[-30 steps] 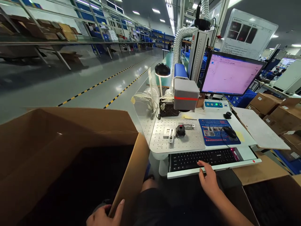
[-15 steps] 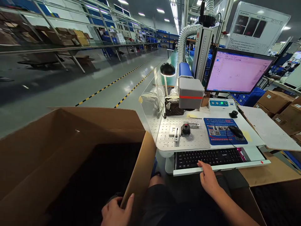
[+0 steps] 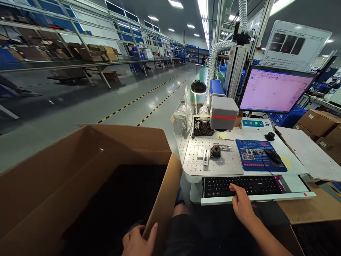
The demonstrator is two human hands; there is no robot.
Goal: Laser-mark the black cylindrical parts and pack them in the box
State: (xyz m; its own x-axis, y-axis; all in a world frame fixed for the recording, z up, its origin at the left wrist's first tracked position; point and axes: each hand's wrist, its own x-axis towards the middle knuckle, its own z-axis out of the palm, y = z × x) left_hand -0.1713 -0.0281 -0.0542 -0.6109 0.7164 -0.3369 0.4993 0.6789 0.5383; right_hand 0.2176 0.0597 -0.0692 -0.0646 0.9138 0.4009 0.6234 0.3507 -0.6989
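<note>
At the bottom of the view, my left hand (image 3: pixel 138 241) is closed over the near wall of a large cardboard box (image 3: pixel 166 190), thumb on the outer side and fingers inside. A dark rounded shape shows at those fingertips; I cannot make out what it is. The box's contents are too dark to tell apart. My right hand (image 3: pixel 242 204) holds nothing, its fingers reaching to the front edge of the black keyboard (image 3: pixel 241 186) on the pull-out tray. Above the keyboard, a black round part (image 3: pixel 215 151) sits against metal stops on the perforated plate (image 3: pixel 195 156), under the grey machine head (image 3: pixel 224 112).
A mouse (image 3: pixel 273 156) lies on a blue mat (image 3: pixel 247 161), below the lit monitor (image 3: pixel 277 89). Behind the plate stand a small fan (image 3: pixel 204 127) and a black lamp (image 3: pixel 198 87). A white board (image 3: pixel 309 153) and several cartons (image 3: pixel 318 121) are on the right.
The whole scene sits slightly lower and further right as the head view tilts. Both hands keep their places, the left at the box wall and the right at the keyboard.
</note>
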